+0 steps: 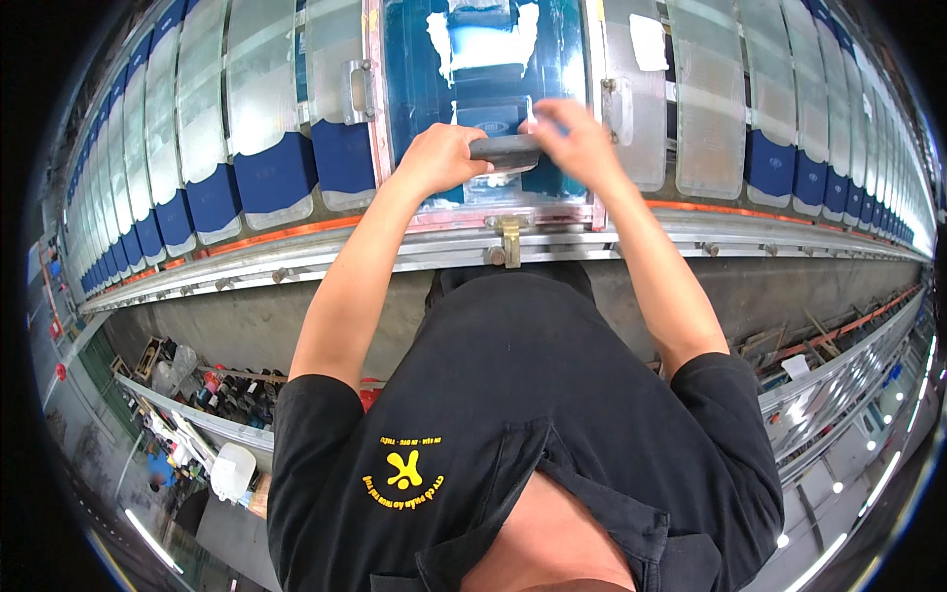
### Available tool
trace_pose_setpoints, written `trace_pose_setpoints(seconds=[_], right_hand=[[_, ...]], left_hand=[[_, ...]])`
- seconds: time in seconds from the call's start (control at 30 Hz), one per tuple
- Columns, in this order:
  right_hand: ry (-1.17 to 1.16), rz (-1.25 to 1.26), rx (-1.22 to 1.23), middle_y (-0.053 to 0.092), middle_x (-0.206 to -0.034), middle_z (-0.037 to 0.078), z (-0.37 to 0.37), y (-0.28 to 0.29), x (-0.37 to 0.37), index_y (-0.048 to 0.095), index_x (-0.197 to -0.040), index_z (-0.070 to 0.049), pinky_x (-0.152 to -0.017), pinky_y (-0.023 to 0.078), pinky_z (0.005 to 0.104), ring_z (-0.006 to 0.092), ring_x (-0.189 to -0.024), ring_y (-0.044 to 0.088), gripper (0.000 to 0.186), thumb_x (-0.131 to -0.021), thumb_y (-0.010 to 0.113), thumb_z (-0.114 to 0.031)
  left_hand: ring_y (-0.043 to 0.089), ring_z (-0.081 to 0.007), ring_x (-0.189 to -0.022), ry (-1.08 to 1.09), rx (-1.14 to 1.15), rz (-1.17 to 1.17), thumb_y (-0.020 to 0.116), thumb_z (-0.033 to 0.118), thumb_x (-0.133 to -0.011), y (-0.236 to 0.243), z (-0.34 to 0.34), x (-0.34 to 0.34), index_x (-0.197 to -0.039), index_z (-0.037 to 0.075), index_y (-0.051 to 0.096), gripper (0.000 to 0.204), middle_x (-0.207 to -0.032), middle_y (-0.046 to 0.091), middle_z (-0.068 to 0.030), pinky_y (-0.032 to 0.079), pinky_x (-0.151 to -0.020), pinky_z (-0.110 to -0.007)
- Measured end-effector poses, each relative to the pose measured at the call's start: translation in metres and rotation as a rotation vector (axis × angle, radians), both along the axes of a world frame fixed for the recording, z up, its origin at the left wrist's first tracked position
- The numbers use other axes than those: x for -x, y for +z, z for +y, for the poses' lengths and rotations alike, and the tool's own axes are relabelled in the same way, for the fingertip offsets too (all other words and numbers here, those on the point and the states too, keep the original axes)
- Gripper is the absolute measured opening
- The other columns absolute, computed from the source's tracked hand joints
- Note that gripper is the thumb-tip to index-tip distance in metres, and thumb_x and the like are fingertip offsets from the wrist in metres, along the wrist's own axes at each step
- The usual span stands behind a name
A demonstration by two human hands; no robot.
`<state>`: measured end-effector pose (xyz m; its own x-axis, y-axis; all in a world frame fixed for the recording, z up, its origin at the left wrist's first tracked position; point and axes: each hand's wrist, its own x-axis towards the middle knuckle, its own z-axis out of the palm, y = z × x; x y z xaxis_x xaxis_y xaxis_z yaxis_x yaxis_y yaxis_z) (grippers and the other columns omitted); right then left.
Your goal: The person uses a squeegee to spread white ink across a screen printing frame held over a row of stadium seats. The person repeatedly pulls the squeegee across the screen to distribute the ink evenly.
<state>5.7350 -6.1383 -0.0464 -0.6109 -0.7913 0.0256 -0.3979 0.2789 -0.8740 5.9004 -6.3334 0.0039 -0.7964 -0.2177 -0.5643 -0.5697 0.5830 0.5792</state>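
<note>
A squeegee (pixel 505 150) with a dark grey handle lies across the near part of a blue-green printing screen (pixel 552 59). My left hand (pixel 444 158) is closed around the squeegee's left end, thumb along its upper side. Beside its right end is my right hand (pixel 572 143), smeared by motion, so whether its fingers grip the handle is unclear. White ink (pixel 488 44) lies in a thick patch on the far part of the screen mesh. Just beyond the squeegee, a small oval emblem (pixel 505 126) shows faintly in the mesh.
The screen's pinkish frame (pixel 473 215) carries metal handles (pixel 357 91) on both sides. A brass-coloured clamp (pixel 510 242) sits on the metal rail (pixel 395 242) in front. Rows of pale boards with dark blue fabric pieces (pixel 271 173) stretch left and right. A white container (pixel 233 472) stands behind at left.
</note>
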Motion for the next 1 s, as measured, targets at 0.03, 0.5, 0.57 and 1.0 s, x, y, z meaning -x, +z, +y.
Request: trace_pose_setpoints(seconds=[0.03, 0.5, 0.57, 1.0], right_hand=[[-0.149, 0.182, -0.012, 0.073, -0.111, 0.017, 0.000, 0.002, 0.025, 0.077, -0.117, -0.004, -0.096, 0.055, 0.0449, 0.0354, -0.112, 0.069, 0.039, -0.097, 0.081, -0.038], [-0.632, -0.102, -0.108, 0.074, -0.084, 0.009, 0.019, -0.078, 0.098, 0.080, -0.111, -0.007, -0.073, 0.053, 0.0375, 0.0194, -0.074, 0.067, 0.028, -0.097, 0.074, -0.030], [-0.652, -0.085, -0.075, 0.074, -0.084, 0.009, 0.022, -0.084, 0.101, 0.080, -0.110, -0.007, -0.073, 0.053, 0.0379, 0.0197, -0.075, 0.067, 0.028, -0.097, 0.074, -0.030], [-0.614, -0.233, 0.148, 0.075, -0.093, 0.004, -0.068, -0.058, 0.007, 0.080, -0.112, 0.000, -0.076, 0.052, 0.0299, 0.0107, -0.083, 0.064, 0.024, -0.101, 0.076, -0.021]], left_hand=[[0.075, -0.0380, -0.098, 0.006, 0.027, 0.051, 0.085, 0.031, -0.085, 0.002, -0.005, 0.004, -0.114, 0.016, 0.081, 0.033, -0.098, 0.079, -0.0138, 0.058, -0.086, -0.047], [0.066, -0.0369, -0.126, 0.055, 0.287, 0.556, 0.073, -0.003, -0.074, -0.044, 0.030, -0.035, -0.128, 0.008, 0.074, 0.055, -0.131, 0.071, -0.0150, 0.054, -0.105, -0.046], [0.062, -0.0357, -0.134, 0.034, 0.294, 0.521, 0.072, -0.007, -0.070, -0.050, 0.058, -0.062, -0.131, 0.011, 0.073, 0.064, -0.138, 0.069, -0.0123, 0.051, -0.109, -0.047], [0.062, -0.0299, -0.134, 0.023, 0.270, 0.443, 0.082, 0.005, -0.074, -0.008, -0.016, -0.161, -0.134, 0.011, 0.071, 0.061, -0.137, 0.070, -0.0103, 0.042, -0.118, -0.049]])
